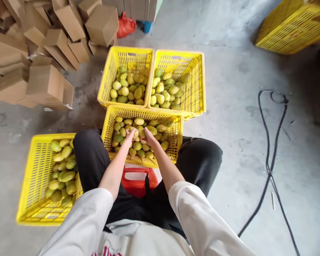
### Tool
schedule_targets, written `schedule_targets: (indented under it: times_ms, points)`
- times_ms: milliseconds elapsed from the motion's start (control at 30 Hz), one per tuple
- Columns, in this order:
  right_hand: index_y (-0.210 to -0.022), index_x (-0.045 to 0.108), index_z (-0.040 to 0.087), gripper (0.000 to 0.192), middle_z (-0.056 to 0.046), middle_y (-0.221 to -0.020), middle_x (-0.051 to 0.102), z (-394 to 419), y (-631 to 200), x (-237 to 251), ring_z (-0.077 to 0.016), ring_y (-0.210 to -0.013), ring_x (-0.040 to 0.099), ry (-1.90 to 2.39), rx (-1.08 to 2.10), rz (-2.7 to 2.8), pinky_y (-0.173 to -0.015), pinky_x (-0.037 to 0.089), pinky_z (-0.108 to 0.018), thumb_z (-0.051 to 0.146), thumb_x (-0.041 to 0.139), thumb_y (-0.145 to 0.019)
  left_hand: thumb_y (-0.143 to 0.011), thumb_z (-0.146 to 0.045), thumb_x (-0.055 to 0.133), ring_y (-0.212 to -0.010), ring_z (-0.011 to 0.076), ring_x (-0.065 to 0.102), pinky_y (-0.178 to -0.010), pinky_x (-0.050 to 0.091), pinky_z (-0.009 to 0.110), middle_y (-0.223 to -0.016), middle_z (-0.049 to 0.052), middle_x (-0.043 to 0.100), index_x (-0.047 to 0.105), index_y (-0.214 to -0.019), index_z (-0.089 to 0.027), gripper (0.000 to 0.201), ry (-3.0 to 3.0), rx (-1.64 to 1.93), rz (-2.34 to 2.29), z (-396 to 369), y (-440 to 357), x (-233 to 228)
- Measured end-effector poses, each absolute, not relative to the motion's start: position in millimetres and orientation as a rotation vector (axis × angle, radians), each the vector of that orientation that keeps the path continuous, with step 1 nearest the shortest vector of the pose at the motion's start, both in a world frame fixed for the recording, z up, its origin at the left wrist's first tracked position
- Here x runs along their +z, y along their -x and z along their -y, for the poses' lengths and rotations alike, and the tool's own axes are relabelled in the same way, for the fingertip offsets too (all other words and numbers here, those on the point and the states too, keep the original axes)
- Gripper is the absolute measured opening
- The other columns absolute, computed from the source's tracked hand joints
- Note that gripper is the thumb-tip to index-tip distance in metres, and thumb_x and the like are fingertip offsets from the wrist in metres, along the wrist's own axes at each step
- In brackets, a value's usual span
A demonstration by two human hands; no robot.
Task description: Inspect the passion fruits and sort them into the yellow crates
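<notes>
A yellow mango (pixel 136 134) and a greener mango (pixel 142 134) sit mid-crate; I see my left hand (pixel 129 136) curled round the first, my right hand (pixel 149 137) round the second; a light, cupping hold should spare the skins; the near crate (pixel 179 133) surrounds them; from there, the far-left crate (pixel 104 87) stands at eleven o'clock, the far-right crate (pixel 198 85) at one, the side crate (pixel 35 170) at eight.

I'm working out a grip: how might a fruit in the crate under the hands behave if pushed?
The fruit would probably roll, being rounded, though close-packed neighbours may stop it. Its smooth-looking skin might feel slippery.
</notes>
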State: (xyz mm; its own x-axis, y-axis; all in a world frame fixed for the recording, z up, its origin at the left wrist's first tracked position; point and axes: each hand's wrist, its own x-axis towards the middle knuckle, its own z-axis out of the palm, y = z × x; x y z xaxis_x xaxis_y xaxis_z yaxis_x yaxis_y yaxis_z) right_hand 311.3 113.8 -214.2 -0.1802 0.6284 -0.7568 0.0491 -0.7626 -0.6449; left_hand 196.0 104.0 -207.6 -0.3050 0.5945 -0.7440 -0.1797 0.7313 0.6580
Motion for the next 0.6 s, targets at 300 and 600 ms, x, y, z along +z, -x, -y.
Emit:
schedule_targets:
  times_ms: [300, 600]
  points:
    - [-0.092, 0.052, 0.020, 0.023, -0.002, -0.083, 0.059, -86.6, -319.8, -69.7, -0.0137, -0.069, 0.057, 0.988, 1.905, 0.831, -0.061, 0.050, -0.026, 0.040, 0.052, -0.081, -0.071, -0.028, 0.073, -0.086, 0.0185, 0.062, -0.062, 0.052, 0.025, -0.104, 0.007, 0.060, 0.052, -0.104, -0.021, 0.040, -0.737, 1.230, -1.333, -70.9, -175.5, -57.4]
    - [-0.104, 0.059, 0.021, 0.037, -0.004, -0.101, 0.066, -4.8, -371.2, -46.7, -0.0218, -0.094, 0.064, 0.826, 1.860, 0.418, -0.082, 0.054, -0.038, 0.032, 0.066, -0.069, -0.080, -0.045, 0.051, -0.075, 0.0233, 0.066, -0.053, 0.050, 0.030, -0.093, 0.011, 0.065, 0.055, -0.104, -0.020, 0.034, -0.304, 1.133, -0.913, 7.7, -133.8, -53.2]
